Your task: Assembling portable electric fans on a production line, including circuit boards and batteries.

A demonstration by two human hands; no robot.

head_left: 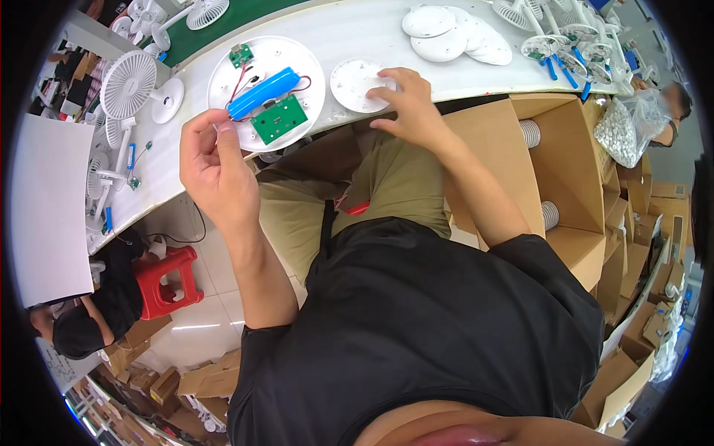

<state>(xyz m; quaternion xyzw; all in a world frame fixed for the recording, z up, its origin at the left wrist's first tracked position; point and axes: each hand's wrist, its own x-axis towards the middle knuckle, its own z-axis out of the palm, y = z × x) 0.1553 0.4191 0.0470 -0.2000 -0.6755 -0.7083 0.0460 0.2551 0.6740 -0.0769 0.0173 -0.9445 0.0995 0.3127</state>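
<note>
A round white fan base (316, 100) lies on the bench in front of me. In it are a blue cylindrical battery (264, 93), a green circuit board (280, 120) and a smaller green board (240, 55), with red and dark wires. My left hand (219, 167) pinches thumb and forefinger together at the base's left rim, close to the battery's end; what they hold is hidden. To the right lies a smaller white disc (349, 85). Over its right edge is my right hand (409, 108), open, fingers apart and the fingertips on or just above the disc.
Several white discs (454, 35) are stacked at the back. White fans (129, 84) stand at the left; fan parts with blue batteries (569, 56) crowd the right. Open cardboard boxes (558, 171) sit beside my right arm. A person (97, 312) is near a red stool (167, 282).
</note>
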